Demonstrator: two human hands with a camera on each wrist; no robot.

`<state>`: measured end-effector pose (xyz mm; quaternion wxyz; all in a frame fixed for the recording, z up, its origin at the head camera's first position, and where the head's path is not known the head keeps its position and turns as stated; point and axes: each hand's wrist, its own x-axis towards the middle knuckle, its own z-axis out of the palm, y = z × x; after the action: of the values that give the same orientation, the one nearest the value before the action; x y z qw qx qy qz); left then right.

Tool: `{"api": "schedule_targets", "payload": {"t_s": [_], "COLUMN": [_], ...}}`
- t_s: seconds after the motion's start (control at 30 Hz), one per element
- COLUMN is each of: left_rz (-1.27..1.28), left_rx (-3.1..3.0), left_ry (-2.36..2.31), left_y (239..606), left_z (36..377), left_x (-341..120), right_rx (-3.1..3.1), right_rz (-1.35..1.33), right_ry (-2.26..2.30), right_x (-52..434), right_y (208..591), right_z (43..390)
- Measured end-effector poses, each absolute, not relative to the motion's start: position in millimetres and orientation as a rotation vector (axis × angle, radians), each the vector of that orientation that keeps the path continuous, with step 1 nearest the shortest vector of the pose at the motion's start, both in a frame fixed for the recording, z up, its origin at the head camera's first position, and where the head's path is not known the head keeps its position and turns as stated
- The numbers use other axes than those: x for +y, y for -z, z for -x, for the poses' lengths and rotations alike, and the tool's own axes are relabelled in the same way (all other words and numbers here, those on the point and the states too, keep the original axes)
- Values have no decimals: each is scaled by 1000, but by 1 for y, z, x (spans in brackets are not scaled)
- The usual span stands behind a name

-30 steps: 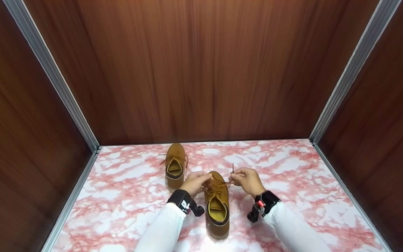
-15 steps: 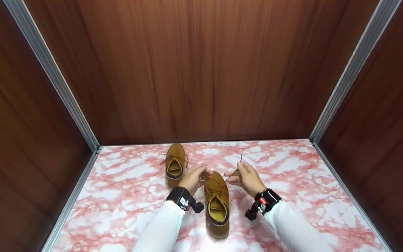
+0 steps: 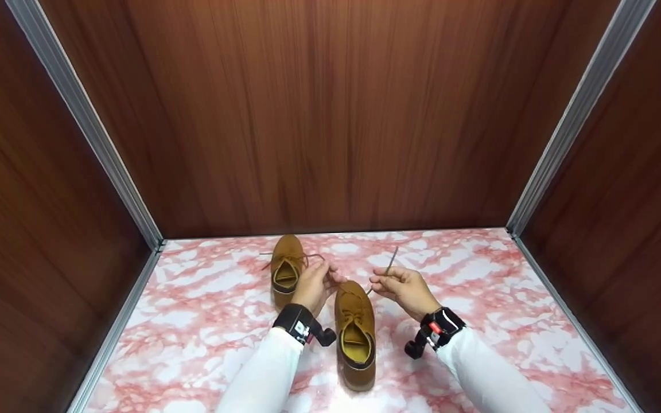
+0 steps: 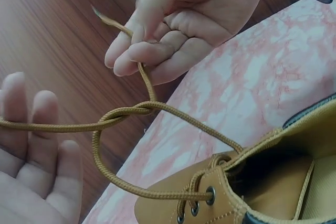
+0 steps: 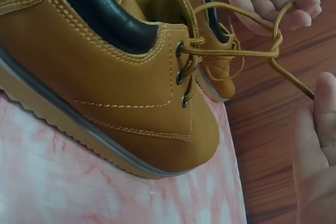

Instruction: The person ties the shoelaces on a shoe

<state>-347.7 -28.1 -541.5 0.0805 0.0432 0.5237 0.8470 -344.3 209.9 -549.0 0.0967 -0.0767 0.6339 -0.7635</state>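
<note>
Compared with a second ago, I see the left hand off the toe and farther out to the left, with the right hand now slightly raised and more of the lace tail standing up above its fingers. The gap between the hands has widened; the tan lace-up shoe they are working over has stayed where it was.

My left fingers and thumb pinch one end of the shoelace, the tip poking out past them. My right has the other end, held lightly between thumb and fingers, those fingers fairly straight.

The shoe sits upright on the pink-and-white marbled tabletop, toe pointing away from me, between and below the hands. It has a padded dark collar, yellowish lining, metal eyelets, double stitching and a ridged pale sole. The round braided lace rises from the eyelets and crosses in a loose twist above the toe. A matching second shoe stands farther off, beside the left hand.
</note>
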Motion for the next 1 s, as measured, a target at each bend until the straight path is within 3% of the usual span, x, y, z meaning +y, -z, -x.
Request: {"api": "schedule_targets", "payload": {"t_s": [1.0], "left_rz": [-79], "left_rx": [1627], "left_ry": [-2434], "left_y": [558], "left_z": [343], "left_x": [-43], "right_rx": [1757], "right_rz": [112], "right_ry": [2341], "right_x": [217], "right_y": [555], "right_z": [350]}}
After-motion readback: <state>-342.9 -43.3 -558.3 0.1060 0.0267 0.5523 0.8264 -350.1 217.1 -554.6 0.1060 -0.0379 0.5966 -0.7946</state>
